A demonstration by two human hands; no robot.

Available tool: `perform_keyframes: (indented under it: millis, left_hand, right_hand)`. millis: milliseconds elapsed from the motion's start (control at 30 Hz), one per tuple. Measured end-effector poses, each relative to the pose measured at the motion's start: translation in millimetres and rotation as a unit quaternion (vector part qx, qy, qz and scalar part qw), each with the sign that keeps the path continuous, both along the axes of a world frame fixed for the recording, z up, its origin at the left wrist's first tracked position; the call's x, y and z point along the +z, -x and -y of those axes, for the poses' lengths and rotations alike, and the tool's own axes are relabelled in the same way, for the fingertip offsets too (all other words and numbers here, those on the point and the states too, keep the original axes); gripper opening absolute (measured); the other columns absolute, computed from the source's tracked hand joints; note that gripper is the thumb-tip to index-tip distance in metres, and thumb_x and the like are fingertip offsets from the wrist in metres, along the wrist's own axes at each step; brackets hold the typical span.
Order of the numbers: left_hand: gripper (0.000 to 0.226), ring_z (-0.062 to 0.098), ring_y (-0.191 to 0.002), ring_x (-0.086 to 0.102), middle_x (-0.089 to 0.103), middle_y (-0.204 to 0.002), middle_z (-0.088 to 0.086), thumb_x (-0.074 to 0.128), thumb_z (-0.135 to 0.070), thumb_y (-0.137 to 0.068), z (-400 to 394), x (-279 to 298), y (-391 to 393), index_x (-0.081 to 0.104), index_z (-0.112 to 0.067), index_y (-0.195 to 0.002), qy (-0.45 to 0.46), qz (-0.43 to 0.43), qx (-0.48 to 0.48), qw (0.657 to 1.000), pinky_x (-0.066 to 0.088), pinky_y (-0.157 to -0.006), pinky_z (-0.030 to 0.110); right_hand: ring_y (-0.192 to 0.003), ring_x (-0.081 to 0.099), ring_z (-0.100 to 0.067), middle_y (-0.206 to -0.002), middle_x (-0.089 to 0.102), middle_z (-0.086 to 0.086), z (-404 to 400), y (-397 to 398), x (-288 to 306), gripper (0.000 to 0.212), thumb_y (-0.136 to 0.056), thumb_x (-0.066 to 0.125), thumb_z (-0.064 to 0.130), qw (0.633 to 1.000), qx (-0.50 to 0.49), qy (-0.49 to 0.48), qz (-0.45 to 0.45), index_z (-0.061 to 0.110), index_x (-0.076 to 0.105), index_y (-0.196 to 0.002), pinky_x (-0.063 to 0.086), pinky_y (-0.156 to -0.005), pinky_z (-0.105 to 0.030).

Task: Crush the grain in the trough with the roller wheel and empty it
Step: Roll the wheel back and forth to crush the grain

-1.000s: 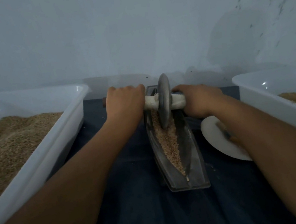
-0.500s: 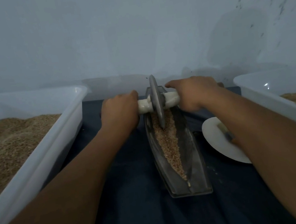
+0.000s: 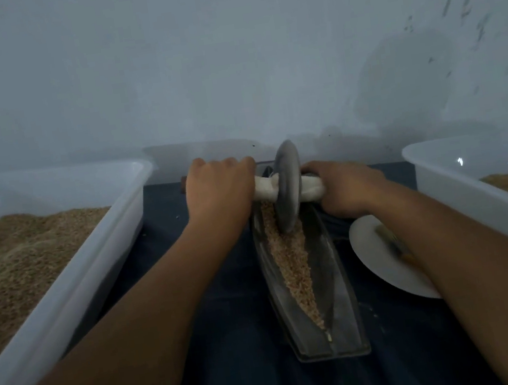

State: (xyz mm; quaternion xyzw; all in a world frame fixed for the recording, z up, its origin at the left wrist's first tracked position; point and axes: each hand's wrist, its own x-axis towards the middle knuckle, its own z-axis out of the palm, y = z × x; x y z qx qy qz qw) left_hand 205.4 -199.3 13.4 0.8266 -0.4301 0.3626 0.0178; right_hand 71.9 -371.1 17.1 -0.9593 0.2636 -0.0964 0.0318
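both hands grip the axle of the wheel (image 3: 288, 188), one on each side of the disc. the left hand (image 3: 220, 190) has its fingers curled over the left stub, knuckles up, hiding that end apart from a white-wrapped stretch (image 3: 264, 188) between the fingers and the disc. the right hand (image 3: 346, 188) wraps the right stub the same way, its fingers closed round the white wrap just beside the disc.

the wheel stands on edge, leaning a little to the left at its lower rim, which sits down in the grain (image 3: 289, 253) at the far end of the trough (image 3: 338, 278), below and between the two sets of fingers. the grain lies as a pale strip along the trough's groove, running from under the wheel toward the near end, where it thins out.

the trough rests on a dark cloth (image 3: 222, 345). left of the left fingers is a white tub (image 3: 72, 285) heaped with brown grain. right of the right fingers is a second tub (image 3: 463, 187) with a little grain in it. a white plate (image 3: 377, 256) lies just beside the trough, partly under the right forearm, with a blurred tool on it.
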Motion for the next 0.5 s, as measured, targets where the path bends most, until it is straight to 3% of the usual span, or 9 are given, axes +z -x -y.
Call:
perform_keyframes:
  millis: [200,333,500]
  left_hand:
    - [0.019,0.020,-0.063,0.046,0.049,-0.075,-0.003,0.059,-0.019,-0.087,-5,-2,-2,0.040,-0.023,-0.088,0.006,-0.017,-0.007,1.000,0.030,-0.068,0.034]
    - [0.015,0.023,-0.068,0.057,0.056,-0.080,-0.001,0.060,-0.019,-0.086,-10,-6,3,0.047,-0.021,-0.092,0.014,-0.007,0.004,1.000,0.036,-0.068,0.036]
    - [0.018,0.023,-0.070,0.058,0.056,-0.081,-0.001,0.063,-0.020,-0.085,-17,-6,13,0.048,-0.021,-0.095,0.004,-0.006,0.016,1.000,0.042,-0.070,0.036]
  right_hand:
    - [-0.112,0.061,-0.027,-0.131,0.062,0.003,-7,0,-1,0.064,-0.085,0.063,0.035,0.999,-0.017,0.042,0.016,0.053,0.037,-0.141,0.040,-0.071,-0.034]
    - [-0.109,0.062,-0.027,-0.126,0.064,0.003,-11,2,-2,0.061,-0.084,0.064,0.036,0.998,-0.025,0.056,0.034,0.052,0.041,-0.138,0.039,-0.069,-0.033]
    - [-0.105,0.063,-0.025,-0.121,0.066,0.003,-21,12,-5,0.057,-0.085,0.063,0.037,0.996,-0.028,0.066,0.054,0.051,0.044,-0.136,0.036,-0.066,-0.031]
